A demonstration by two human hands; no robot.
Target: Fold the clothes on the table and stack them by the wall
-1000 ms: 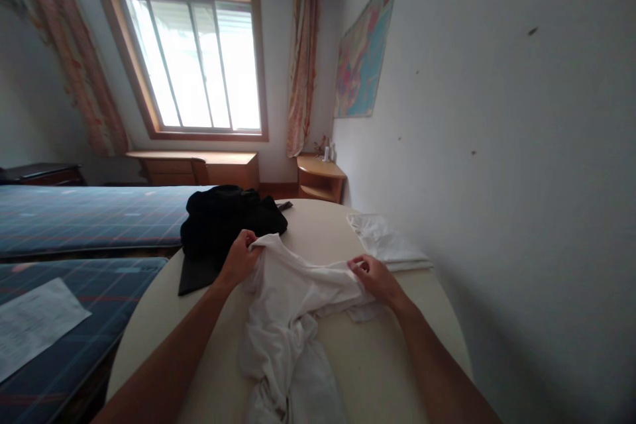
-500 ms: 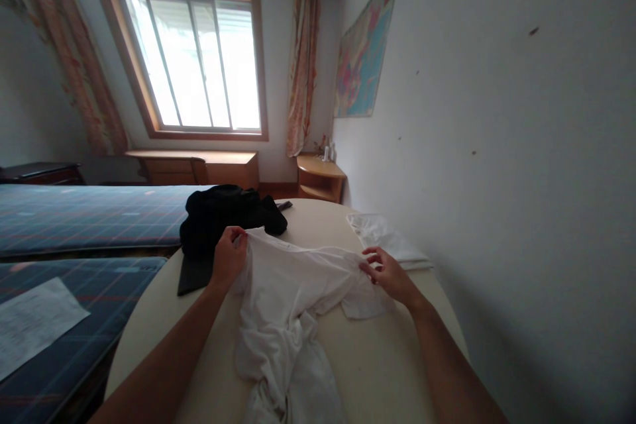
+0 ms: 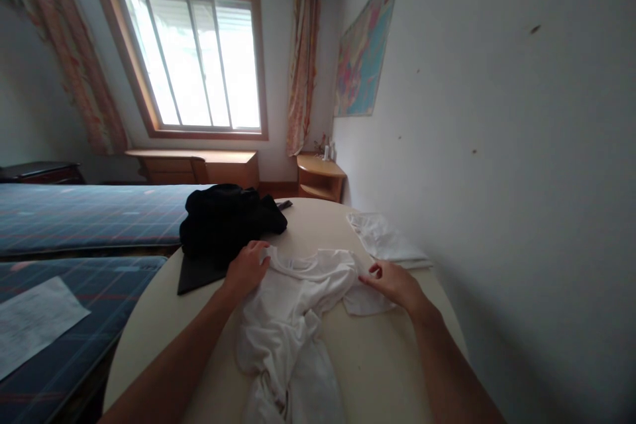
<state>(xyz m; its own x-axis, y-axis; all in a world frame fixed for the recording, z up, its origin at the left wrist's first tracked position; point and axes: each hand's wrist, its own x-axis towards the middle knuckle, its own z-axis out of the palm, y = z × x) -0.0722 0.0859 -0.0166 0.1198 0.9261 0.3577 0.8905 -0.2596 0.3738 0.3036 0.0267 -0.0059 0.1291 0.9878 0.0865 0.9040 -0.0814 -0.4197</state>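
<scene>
A crumpled white T-shirt (image 3: 293, 311) lies on the round cream table (image 3: 382, 358), its neckline at the far end and its lower part bunched toward me. My left hand (image 3: 250, 265) is closed on the cloth at the left shoulder, beside the collar. My right hand (image 3: 392, 281) pinches the shirt near the right sleeve, thumb and index finger at the fabric. Between the two hands the collar sags into a curve.
Black clothing (image 3: 228, 218) is heaped at the table's far left, over a dark flat item (image 3: 196, 276). Another white garment (image 3: 385, 238) lies folded at the far right, near the wall. Plaid mattresses (image 3: 99, 215) stand to the left, with a paper sheet (image 3: 40, 318) on the nearer one.
My left hand has moved right and nearer to me, and my right hand slightly nearer. The neckline, earlier stretched straight between them, has slackened and dropped lower.
</scene>
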